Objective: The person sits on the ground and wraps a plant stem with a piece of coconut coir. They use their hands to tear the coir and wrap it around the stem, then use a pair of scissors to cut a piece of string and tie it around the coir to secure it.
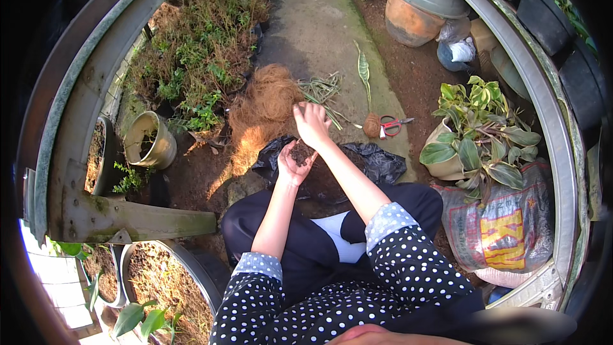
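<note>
My left hand (295,166) is cupped, palm up, around a clump of dark soil (301,152). Above and beyond it, my right hand (312,122) is bent at the wrist with its fingers curled over something dark, mostly hidden. Both hands are over a black plastic bag (387,163) spread open with dark soil on it. Brown coconut fibre (273,96) lies in a loose heap beyond my left hand. On the concrete path are cut leaf strips (325,88), a variegated snake plant leaf (363,69), a small fibre-wrapped ball (371,125) at its base, and red-handled scissors (392,127).
Small seedlings (191,57) crowd the upper left, near a tipped pale pot (152,141). A potted variegated plant (471,148) stands at right beside a printed woven sack (503,225). Large stacked pots (416,9) are at upper right. A metal frame bar (167,222) juts in from the left.
</note>
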Action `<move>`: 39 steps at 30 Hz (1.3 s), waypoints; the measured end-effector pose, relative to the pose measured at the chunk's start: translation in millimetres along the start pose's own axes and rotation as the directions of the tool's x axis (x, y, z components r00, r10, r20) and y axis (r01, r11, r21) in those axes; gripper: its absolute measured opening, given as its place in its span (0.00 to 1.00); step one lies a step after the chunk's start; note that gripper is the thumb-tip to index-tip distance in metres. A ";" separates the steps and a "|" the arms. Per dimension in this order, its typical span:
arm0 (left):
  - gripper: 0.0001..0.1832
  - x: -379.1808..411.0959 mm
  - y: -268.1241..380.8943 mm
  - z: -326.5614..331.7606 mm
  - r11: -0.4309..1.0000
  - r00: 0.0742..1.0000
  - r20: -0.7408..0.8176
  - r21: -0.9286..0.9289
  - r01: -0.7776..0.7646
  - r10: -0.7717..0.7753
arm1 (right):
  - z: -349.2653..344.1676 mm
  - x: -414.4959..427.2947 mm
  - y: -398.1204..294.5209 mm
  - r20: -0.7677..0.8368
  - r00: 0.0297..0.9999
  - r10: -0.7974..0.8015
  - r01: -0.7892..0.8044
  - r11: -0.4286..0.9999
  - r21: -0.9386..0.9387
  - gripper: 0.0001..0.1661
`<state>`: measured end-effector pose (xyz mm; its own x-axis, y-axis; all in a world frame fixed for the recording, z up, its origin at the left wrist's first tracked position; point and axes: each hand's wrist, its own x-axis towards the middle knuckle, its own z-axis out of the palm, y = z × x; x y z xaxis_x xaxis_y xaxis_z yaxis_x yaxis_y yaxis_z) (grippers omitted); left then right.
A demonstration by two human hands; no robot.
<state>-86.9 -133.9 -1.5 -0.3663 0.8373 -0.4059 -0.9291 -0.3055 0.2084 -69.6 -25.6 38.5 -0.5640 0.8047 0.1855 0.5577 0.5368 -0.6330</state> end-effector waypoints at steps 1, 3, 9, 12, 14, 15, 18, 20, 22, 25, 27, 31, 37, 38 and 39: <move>0.13 -11.5 5.2 9.1 1.000 1.000 -0.022 0.004 -0.002 0.002 | -6.2 -1.3 -9.3 0.047 0.996 0.070 -0.073 0.994 0.085 0.30; 0.19 -6.1 12.7 -6.0 0.997 0.912 0.409 -0.068 0.043 -0.012 | -10.9 -11.1 -21.5 -0.005 0.998 -0.056 0.056 0.998 -0.009 0.34; 0.25 -33.1 5.1 24.6 0.996 0.993 0.117 0.072 -0.045 0.036 | -3.6 -33.4 -19.0 -0.026 0.958 -0.285 0.268 0.925 -0.269 0.38; 0.26 -39.1 7.5 19.7 0.998 0.990 0.136 0.048 -0.043 0.036 | -0.4 -40.0 -24.5 0.049 0.950 -0.308 0.309 0.905 -0.293 0.37; 0.27 -27.1 5.5 4.2 0.999 0.975 0.220 -0.001 -0.037 0.036 | -0.9 -34.0 -21.7 0.129 0.962 -0.242 0.259 0.955 -0.141 0.37; 0.28 -17.3 6.0 -3.6 0.996 0.934 0.356 -0.063 0.061 -0.035 | -2.8 -27.1 -18.3 0.170 0.963 -0.208 0.222 0.972 -0.069 0.37; 0.36 1.3 9.6 -11.8 0.977 0.861 0.485 -0.060 0.204 -0.150 | -13.7 -6.9 -17.3 0.265 0.964 -0.021 -0.045 0.969 0.241 0.37; 0.39 -1.1 17.1 -18.0 0.945 0.801 0.584 -0.168 0.281 -0.134 | -18.7 -12.5 -34.7 0.243 0.969 -0.040 0.000 0.987 0.162 0.39; 0.44 -17.7 11.3 9.1 0.996 0.937 0.342 -0.015 0.086 -0.076 | -17.4 -23.5 -33.0 0.143 0.981 -0.130 0.141 0.988 -0.069 0.41; 0.43 -32.5 8.3 20.8 0.998 0.959 0.279 0.058 0.029 -0.044 | -8.3 -35.8 -25.8 0.073 0.970 -0.233 0.244 0.938 -0.246 0.39; 0.43 -27.9 9.1 10.6 0.999 0.967 0.256 0.041 0.003 -0.014 | -4.3 -41.1 -29.8 0.041 0.955 -0.292 0.291 0.911 -0.291 0.39; 0.42 -20.9 12.4 5.1 0.999 0.928 0.369 -0.024 -0.047 0.053 | -4.4 -44.4 -42.2 0.018 0.910 -0.415 0.393 0.846 -0.361 0.42; 0.44 -25.7 6.7 9.6 0.997 0.982 0.187 0.075 -0.009 -0.005 | 7.0 -36.0 -23.7 0.062 0.973 -0.220 0.226 0.967 -0.117 0.37; 0.45 -20.0 7.1 4.0 0.998 0.982 0.187 0.061 0.026 -0.037 | 9.1 -31.2 -19.9 0.090 0.991 -0.103 0.097 0.993 0.060 0.35; 0.46 -14.9 9.4 1.2 0.997 0.979 0.192 0.045 0.059 -0.067 | 10.3 -20.8 -15.7 0.134 0.991 0.006 -0.037 0.973 0.228 0.34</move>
<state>-90.1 -148.7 7.6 -0.2867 0.9274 -0.2402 -0.9460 -0.2344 0.2239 -72.9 -53.4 36.9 -0.6370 0.7668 0.0790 0.4246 0.4346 -0.7942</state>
